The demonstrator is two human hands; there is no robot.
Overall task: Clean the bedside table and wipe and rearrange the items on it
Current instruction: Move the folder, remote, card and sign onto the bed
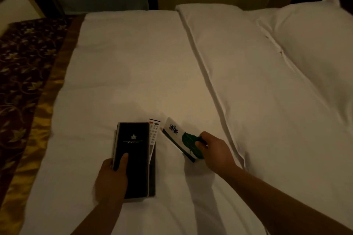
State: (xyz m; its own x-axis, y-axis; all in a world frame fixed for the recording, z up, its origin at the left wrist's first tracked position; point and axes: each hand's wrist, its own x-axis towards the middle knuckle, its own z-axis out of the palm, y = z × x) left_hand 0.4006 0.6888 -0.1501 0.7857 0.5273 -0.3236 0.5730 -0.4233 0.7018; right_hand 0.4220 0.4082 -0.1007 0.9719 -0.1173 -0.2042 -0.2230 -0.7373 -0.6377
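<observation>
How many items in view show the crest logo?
2: the black folder gripped by the left hand, and the white card held in the right hand. Items stacked under the folder may hide more.

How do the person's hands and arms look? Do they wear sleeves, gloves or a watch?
The left hand and the right hand are bare, without gloves; no ring or watch shows in the dim light. Both forearms are bare to the picture's edge, with no sleeve in view.
</observation>
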